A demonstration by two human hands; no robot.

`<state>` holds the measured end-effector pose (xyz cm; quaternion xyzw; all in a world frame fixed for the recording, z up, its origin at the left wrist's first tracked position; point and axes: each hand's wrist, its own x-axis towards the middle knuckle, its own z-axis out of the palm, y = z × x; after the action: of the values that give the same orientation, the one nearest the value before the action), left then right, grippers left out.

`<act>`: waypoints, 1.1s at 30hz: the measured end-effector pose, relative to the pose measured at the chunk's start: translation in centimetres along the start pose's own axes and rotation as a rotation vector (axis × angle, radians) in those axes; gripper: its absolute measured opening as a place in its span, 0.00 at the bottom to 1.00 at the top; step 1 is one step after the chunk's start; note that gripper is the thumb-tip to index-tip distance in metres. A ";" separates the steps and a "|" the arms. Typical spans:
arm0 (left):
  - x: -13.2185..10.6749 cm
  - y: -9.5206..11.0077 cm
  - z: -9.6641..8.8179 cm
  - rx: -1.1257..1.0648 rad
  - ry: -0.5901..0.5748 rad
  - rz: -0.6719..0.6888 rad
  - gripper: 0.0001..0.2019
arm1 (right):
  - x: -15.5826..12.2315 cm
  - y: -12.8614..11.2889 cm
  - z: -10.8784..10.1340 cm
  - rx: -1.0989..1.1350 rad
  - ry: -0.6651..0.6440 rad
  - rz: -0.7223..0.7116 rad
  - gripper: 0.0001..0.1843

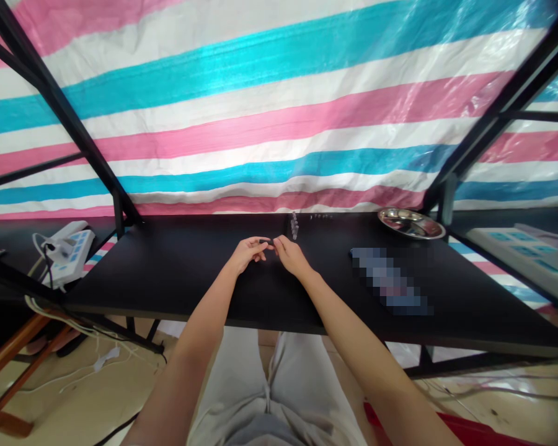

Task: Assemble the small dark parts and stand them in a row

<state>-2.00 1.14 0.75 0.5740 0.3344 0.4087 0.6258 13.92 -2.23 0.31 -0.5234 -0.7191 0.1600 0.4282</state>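
Observation:
Both hands meet over the middle of the black table (167,266), fingertips almost touching. My left hand (250,253) is closed in a pinch, with a small dark piece (264,241) at its thumb and fingertips; its kind is too small to tell. Beside it, my right hand (289,254) has thumb and fingers pressed together, and whatever they hold is hidden. Just beyond the right hand stands a short row of small greyish, see-through pieces (294,226). Farther back and to the right, several tiny shiny bits (323,217) lie near the table's back edge.
A round metal plate (411,224) sits at the back right. In front of it lies a blurred-out bluish object (390,282). White power strips (72,257) with cables are at the left. A striped sheet (279,111) hangs behind the table, between black metal posts (69,118).

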 end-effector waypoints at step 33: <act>0.1 0.6 1.6 -0.226 0.365 -0.022 0.17 | 0.1 -0.5 1.6 -0.308 0.191 -0.032 0.23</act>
<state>-0.58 0.55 1.53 0.4128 0.4004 0.5338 0.6200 12.35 -1.96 -0.20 -0.5841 -0.6993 -0.0092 0.4120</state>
